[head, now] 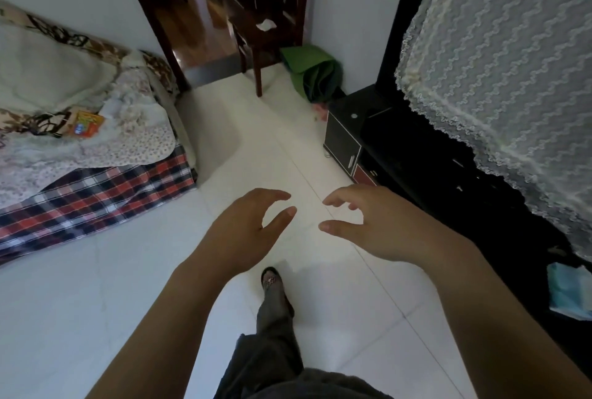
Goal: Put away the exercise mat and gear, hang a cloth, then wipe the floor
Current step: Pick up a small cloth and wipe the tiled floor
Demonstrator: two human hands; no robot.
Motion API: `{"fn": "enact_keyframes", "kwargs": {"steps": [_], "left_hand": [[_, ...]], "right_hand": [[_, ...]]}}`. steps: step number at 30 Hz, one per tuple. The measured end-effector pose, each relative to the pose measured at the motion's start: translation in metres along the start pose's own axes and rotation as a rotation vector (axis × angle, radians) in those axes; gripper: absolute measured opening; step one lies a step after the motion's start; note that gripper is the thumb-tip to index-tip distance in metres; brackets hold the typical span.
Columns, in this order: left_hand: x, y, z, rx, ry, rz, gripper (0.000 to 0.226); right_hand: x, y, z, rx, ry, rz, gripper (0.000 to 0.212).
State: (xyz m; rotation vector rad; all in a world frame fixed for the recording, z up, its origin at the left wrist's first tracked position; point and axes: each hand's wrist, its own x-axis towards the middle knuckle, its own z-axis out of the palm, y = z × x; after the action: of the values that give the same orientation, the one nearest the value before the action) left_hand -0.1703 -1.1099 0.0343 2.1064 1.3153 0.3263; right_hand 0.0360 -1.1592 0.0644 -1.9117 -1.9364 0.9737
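Left hand [246, 232], right hand [371, 225] loose over tile floor [96, 318]; bed [80, 148] left.

The bed [96, 155] runs off the left edge, the chair [246, 30] off the top.

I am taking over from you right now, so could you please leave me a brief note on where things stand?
Left hand and right hand: both open, empty, held out above the floor.
Green mat: bunched up in the corner beside the chair.
Done: the mat seems put away there.
Left: no cloth in hand; hanging it and wiping the floor look still to do.
The white scrap on the chair seat may be cloth; cannot tell.
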Motion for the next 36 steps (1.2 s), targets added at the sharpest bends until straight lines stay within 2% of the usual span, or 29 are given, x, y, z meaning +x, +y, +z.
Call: {"fn": "enact_keyframes", "kwargs": {"steps": [6,11,14,18,22,27,30,34,36], "left_hand": [[0.15,-0.046,-0.06,0.01,-0.046,0.02,0.046],[0.26,-0.079,-0.13,0.088,0.033,0.046,0.044],[0.311,-0.098,-0.148,0.115,0.002,0.044,0.046],[0.383,-0.123,-0.161,0.189,-0.076,0.058,0.063],[0.482,-0.147,-0.179,0.209,-0.042,0.084,0.076],[0.616,-0.161,-0.214,0.241,-0.058,0.065,0.066],[0.684,-0.171,-0.238,0.255,-0.061,0.068,0.067],[0.752,-0.201,-0.268,0.236,-0.035,0.021,0.062],[0.78,-0.222,-0.283,0.238,-0.061,-0.023,0.063]], "right_hand": [[0.162,-0.016,-0.042,-0.019,-0.038,-0.002,0.049],[0.277,-0.027,-0.091,-0.004,-0.012,-0.008,0.05],[0.334,-0.019,-0.108,-0.002,-0.017,0.023,0.051],[0.411,-0.002,-0.121,-0.032,-0.103,0.068,0.055],[0.508,0.016,-0.144,-0.046,-0.092,0.069,0.059],[0.633,0.025,-0.206,-0.087,-0.074,0.076,0.061],[0.703,0.024,-0.239,-0.112,-0.032,0.07,0.063],[0.791,0.008,-0.257,-0.225,0.092,0.098,0.061],[0.833,-0.004,-0.258,-0.256,0.082,0.112,0.059]]}}
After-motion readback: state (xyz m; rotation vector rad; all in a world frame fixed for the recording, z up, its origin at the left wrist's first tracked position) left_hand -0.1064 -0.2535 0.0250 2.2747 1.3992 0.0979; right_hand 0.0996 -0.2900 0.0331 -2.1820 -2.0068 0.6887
